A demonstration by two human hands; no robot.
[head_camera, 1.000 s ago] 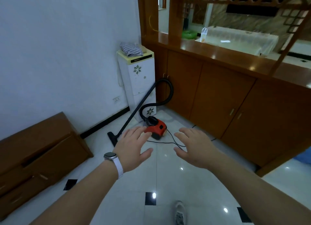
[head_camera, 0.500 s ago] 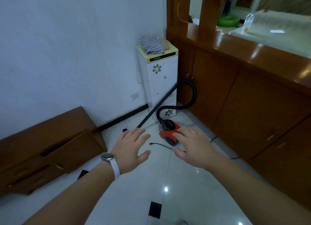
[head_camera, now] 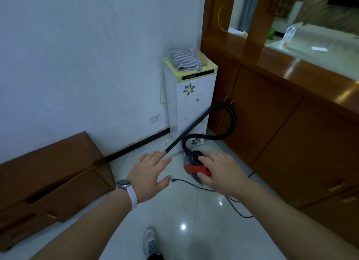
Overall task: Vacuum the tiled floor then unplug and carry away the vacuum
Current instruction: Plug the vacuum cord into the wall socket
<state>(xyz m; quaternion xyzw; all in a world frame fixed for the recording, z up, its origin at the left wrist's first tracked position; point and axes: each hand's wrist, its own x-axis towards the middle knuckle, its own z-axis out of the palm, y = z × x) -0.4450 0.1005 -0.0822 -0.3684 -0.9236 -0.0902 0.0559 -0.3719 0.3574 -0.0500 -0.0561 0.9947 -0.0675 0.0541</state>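
Observation:
A small red and black vacuum (head_camera: pixel 194 167) sits on the white tiled floor (head_camera: pixel 184 211) in front of a white cabinet. Its black hose (head_camera: pixel 230 123) loops up, and its wand (head_camera: pixel 186 134) slants down to the left. The black power cord (head_camera: pixel 236 206) lies loose on the tiles, its plug end (head_camera: pixel 173 180) near my left thumb. My left hand (head_camera: pixel 148 175), with a watch on the wrist, is spread open and covers the wand's lower end. My right hand (head_camera: pixel 219 174) is spread open in front of the vacuum body; whether it touches it is unclear.
A wall socket (head_camera: pixel 155 119) sits low on the white wall. The white floral cabinet (head_camera: pixel 191 102) carries folded striped cloth (head_camera: pixel 185 59). Wooden cabinets (head_camera: pixel 272 123) line the right side. A low wooden drawer unit (head_camera: pixel 52 180) stands at left. My shoe (head_camera: pixel 150 242) is at the bottom.
I have walked closer to the vacuum, and it now sits just beyond my hands. Both hands have stayed spread open.

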